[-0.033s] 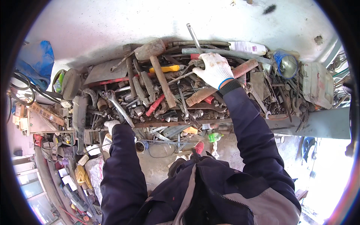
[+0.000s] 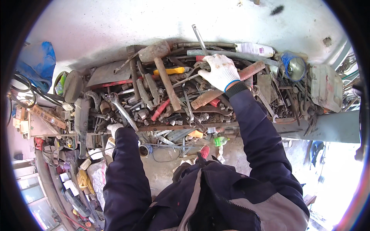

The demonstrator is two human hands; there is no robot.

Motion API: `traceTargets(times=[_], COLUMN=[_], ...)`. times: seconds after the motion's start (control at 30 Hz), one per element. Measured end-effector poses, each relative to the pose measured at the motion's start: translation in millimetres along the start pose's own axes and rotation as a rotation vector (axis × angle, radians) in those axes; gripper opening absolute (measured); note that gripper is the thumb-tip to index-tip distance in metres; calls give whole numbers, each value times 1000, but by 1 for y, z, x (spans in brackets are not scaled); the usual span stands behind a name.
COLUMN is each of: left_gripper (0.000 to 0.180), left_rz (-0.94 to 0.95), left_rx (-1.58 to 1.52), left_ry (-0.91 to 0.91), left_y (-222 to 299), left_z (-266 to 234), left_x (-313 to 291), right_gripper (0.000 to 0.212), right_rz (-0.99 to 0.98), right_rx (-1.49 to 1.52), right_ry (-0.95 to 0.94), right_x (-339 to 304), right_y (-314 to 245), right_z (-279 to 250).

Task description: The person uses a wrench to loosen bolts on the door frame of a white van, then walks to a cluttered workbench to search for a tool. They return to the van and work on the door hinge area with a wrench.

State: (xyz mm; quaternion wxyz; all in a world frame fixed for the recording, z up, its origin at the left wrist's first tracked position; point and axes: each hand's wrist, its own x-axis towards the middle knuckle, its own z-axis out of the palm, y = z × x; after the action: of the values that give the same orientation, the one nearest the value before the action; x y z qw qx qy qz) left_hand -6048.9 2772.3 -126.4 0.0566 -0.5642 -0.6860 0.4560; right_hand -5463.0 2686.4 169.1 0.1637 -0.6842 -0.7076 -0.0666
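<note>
Right hand [image 2: 221, 71] digs through the tool pile [image 2: 173, 100], grip closed over a metal rod [image 2: 200, 38]; left hand [image 2: 114, 129] rests at the tabletop [image 2: 231, 125] edge, its grip hidden. Pulling the rod free needs a clean lift.

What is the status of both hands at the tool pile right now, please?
Right hand reaching into the tool pile; grip unclear. Left hand resting on the front edge. Hammer beside.

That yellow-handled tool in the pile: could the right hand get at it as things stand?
Probably yes. The right hand rests on the pile just right of the yellow-handled tool, whose handle lies on top, uncovered. Only loose metal rods lie between them.
</note>
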Motion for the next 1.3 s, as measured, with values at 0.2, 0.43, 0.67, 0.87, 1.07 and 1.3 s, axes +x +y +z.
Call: traceTargets(times=[0.2,0.43,0.67,0.87,1.07,1.3], left_gripper=[40,39,33,35,58,52], left_rz=[40,-446,-682,-682,-643,-642], left_rx=[-37,-1135,-1409,-1536,-1463,-1532], left_ry=[-89,69,100,105,97,80], left_y=[-12,11,-5,-14,-1,-3], left_z=[-37,14,-72,-106,-101,-109], left_x=[-42,-6,-99,-132,-125,-131], right_gripper=[43,21,29,29,26,28], right_rz=[62,-289,-357,-344,-403,-380], right_rx=[115,32,-354,-421,-484,-400], right_ry=[26,167,-573,-604,-634,-689], right_x=[6,27,107,114,124,133], right_y=[0,-15,-42,-44,-40,-27], right_z=[-7,7,37,40,49,60])
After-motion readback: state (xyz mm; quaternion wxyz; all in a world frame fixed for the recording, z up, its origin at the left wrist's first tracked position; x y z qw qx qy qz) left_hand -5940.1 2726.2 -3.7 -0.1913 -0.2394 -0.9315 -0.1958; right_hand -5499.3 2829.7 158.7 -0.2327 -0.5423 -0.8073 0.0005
